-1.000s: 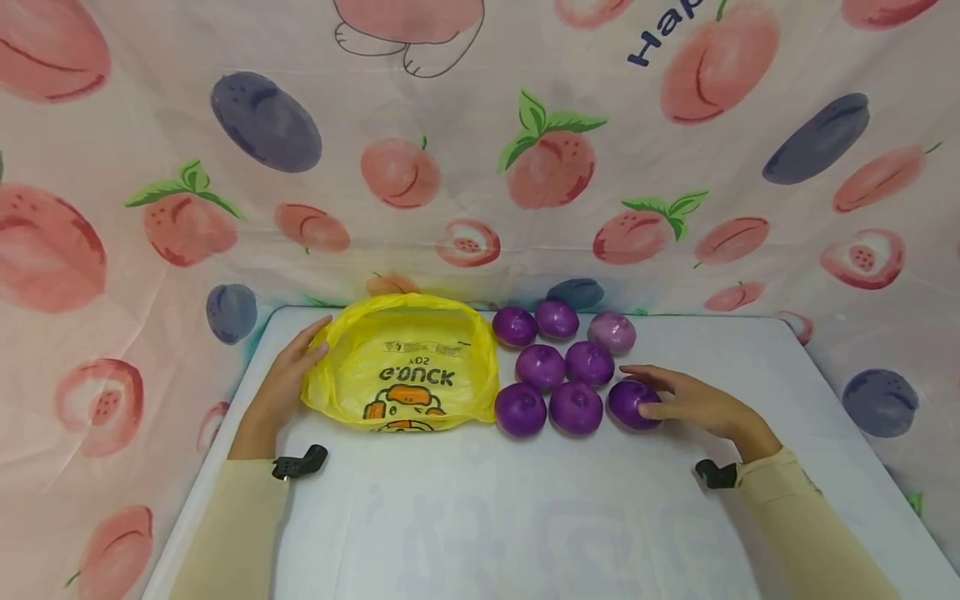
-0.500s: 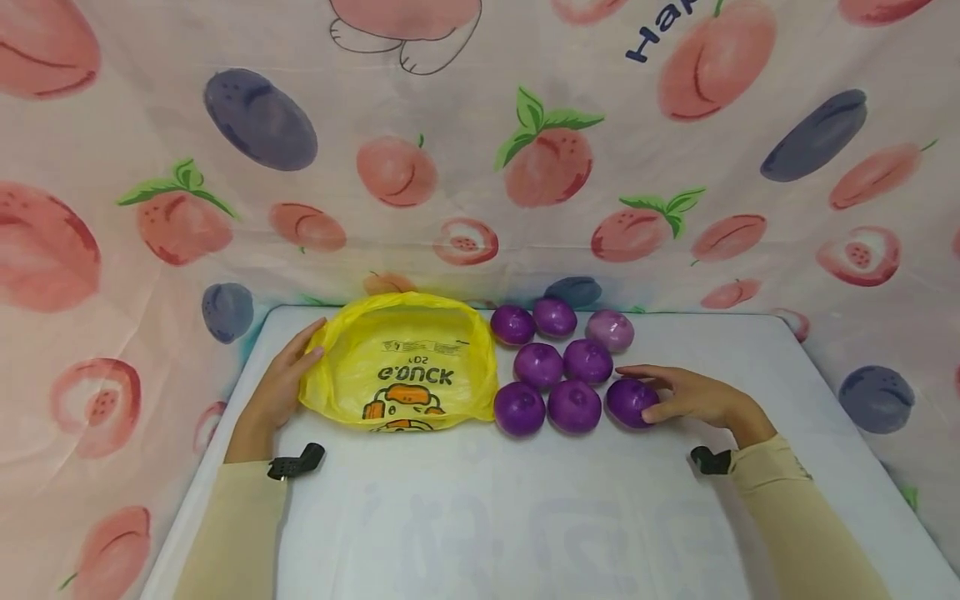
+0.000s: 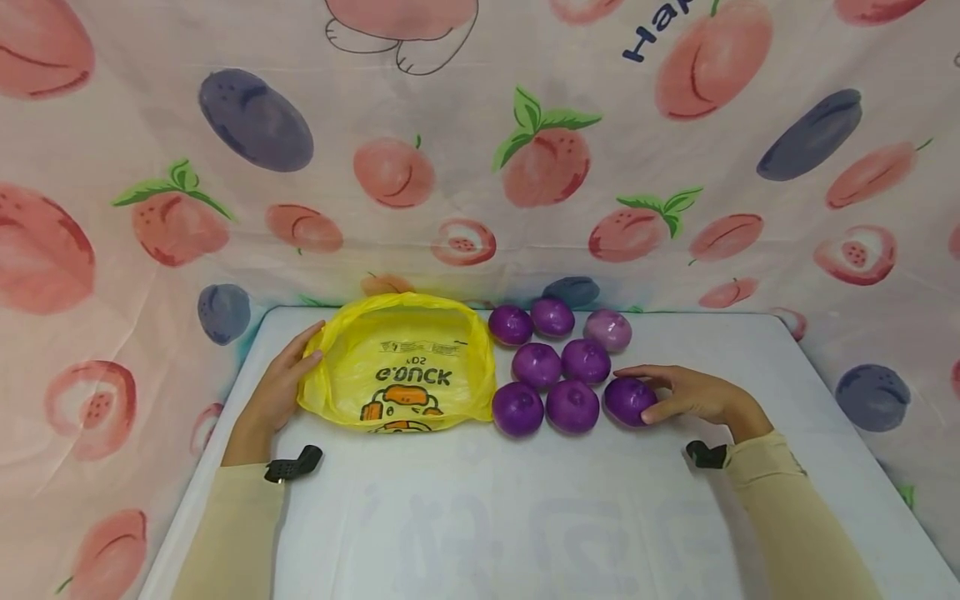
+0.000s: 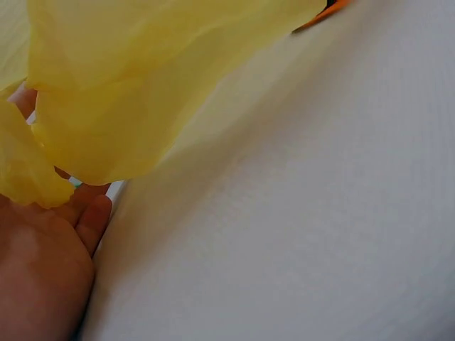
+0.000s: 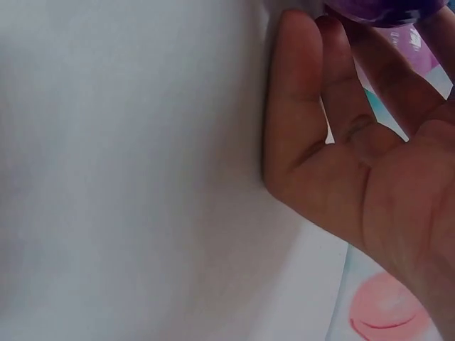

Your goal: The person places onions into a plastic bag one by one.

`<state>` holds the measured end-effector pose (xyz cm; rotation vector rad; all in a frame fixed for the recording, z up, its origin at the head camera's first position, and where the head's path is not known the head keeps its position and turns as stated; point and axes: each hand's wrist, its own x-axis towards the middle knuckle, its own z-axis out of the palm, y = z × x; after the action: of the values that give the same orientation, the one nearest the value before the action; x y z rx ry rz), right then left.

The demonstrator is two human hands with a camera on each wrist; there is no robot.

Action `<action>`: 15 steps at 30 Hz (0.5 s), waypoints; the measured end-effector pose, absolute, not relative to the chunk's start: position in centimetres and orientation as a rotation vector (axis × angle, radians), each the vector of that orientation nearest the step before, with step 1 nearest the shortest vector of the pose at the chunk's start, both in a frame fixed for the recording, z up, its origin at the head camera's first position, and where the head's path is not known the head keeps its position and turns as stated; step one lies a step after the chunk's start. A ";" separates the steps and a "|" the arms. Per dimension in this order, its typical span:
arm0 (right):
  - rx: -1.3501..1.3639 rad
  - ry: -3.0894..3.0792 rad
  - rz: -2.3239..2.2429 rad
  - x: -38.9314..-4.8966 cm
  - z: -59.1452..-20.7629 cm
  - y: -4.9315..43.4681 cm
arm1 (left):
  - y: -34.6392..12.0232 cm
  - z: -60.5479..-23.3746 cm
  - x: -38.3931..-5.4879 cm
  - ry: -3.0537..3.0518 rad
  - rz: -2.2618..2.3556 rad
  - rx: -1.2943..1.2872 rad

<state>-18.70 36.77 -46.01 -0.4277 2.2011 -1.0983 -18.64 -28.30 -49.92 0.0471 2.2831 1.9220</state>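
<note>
In the head view, my left hand [image 3: 279, 379] holds the left side of a yellow plastic bag [image 3: 318, 392] with a printed duck. The bag lies on the table, its mouth spread wide. In the left wrist view, the bag [image 4: 121, 135] partly hides the fingers. My right hand [image 3: 693, 398] grips the rightmost red onion [image 3: 627, 402] of the front row, thumb at the front and fingers behind. That onion's lower edge [image 5: 387, 13] shows beyond the fingers in the right wrist view. Several more red onions [image 3: 572, 407] sit close together between bag and hand.
A white-covered table [image 3: 480, 508] extends toward me, its rear edge meeting a fruit-printed cloth backdrop [image 3: 465, 125]. The paler onion [image 3: 607, 331] sits at the back right of the group. Black wrist devices [image 3: 294, 463] sit near both cuffs.
The head view has shifted slightly. Both hands, the bag and the onions otherwise stay as they were, with the right hand still around the same onion.
</note>
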 end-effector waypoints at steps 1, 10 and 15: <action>-0.424 2.201 -1.096 -18.7 -46.0 36.7 | -28.3 -49.9 -18.6 2.286 1.920 0.046; -0.394 2.199 -1.111 -18.8 -46.5 36.8 | -28.4 -50.0 -18.7 2.265 1.945 0.052; -0.402 2.219 -1.120 -18.7 -46.6 36.9 | -28.4 -50.0 -18.7 2.249 1.954 0.049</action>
<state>-18.71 36.88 -46.59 -0.4024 2.2190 -1.1197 -18.67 -28.37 -50.02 0.0491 2.2491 1.9541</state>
